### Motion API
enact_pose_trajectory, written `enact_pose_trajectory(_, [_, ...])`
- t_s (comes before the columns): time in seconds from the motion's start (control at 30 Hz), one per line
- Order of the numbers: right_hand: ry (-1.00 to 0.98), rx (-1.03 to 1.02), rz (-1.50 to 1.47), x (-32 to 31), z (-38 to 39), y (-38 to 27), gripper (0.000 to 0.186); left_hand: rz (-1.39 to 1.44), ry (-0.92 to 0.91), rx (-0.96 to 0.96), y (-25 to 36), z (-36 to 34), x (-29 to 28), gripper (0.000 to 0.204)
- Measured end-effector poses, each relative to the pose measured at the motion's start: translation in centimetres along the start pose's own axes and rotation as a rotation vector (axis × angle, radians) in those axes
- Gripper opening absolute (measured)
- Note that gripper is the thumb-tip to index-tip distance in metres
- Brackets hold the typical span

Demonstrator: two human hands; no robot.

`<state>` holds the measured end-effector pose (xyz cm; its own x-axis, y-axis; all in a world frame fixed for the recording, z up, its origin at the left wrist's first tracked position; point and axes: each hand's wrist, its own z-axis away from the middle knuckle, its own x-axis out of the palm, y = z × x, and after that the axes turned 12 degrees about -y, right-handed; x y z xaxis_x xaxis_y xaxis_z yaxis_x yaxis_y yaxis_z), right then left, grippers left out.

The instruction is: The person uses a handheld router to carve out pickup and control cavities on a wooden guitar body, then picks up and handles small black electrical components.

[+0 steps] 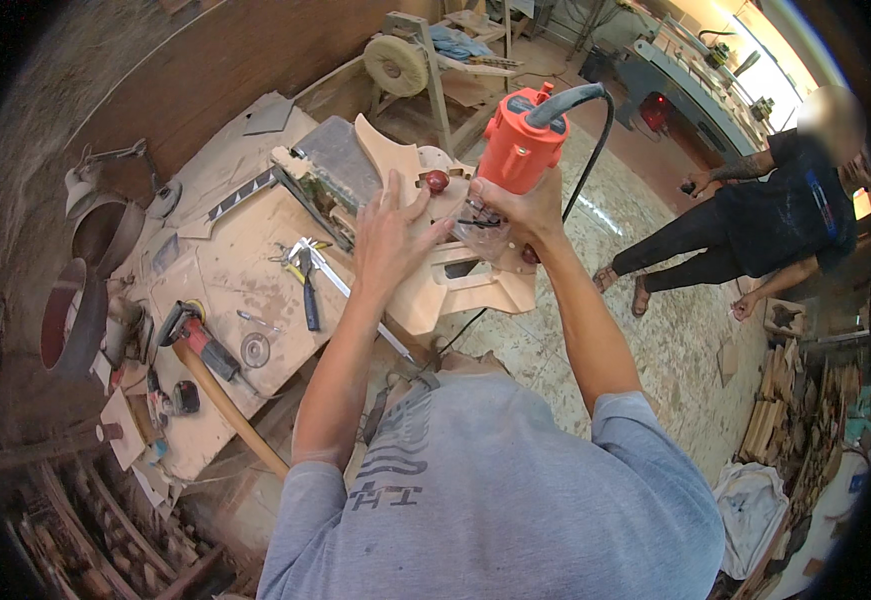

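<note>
A pale wooden guitar body (490, 293) with a rectangular cutout lies at the table's right edge. Flat on its left part rests my left hand (392, 225), fingers spread, close to a dark red round knob (436, 182). My right hand (527, 208) is wrapped round the lower part of an orange router (520, 145), which stands upright over the wood with a grey hose or cable at its top. The router's bit is hidden by its clear base and my fingers. Left of my left forearm lie pliers (307, 280) and a metal caliper (327, 265).
The dusty worktable (275, 220) also carries a red angle grinder (205, 345), a cordless drill (170, 400) and a desk lamp (160, 190). Behind stands a buffing wheel (395, 65). A person in dark clothes (755, 215) stands at right, near stacked wood offcuts (770, 415).
</note>
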<state>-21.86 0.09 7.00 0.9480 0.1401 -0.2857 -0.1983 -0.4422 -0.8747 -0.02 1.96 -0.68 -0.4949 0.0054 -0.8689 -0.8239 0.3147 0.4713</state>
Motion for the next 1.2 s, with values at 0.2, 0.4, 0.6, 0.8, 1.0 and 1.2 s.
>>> enact_pose_trajectory(0.2, [-0.012,0.009,-0.016,-0.2,0.0,0.3,0.067,-0.012,0.005,-0.006,0.3,0.0,-0.1,0.066])
enact_pose_trajectory(0.4, [0.003,0.005,-0.048,0.4,0.0,-0.1,0.065,0.035,0.001,-0.004,-0.2,0.1,-0.1,0.064])
enact_pose_trajectory(0.6, [0.006,0.071,-0.024,0.1,0.5,0.5,0.066,0.058,-0.016,-0.005,0.1,0.1,-0.4,0.065])
enact_pose_trajectory(0.8, [0.024,0.054,-0.009,0.4,0.7,-0.2,0.066,0.08,-0.011,0.008,0.0,0.2,-0.3,0.065])
enact_pose_trajectory(1.0, [0.032,0.033,0.0,0.4,0.9,-0.5,0.067,0.054,-0.004,0.015,0.0,0.1,-0.3,0.064])
enact_pose_trajectory(1.2, [0.025,-0.037,0.011,0.5,0.7,-0.3,0.064,0.061,0.01,0.027,-0.1,0.1,-0.3,0.063])
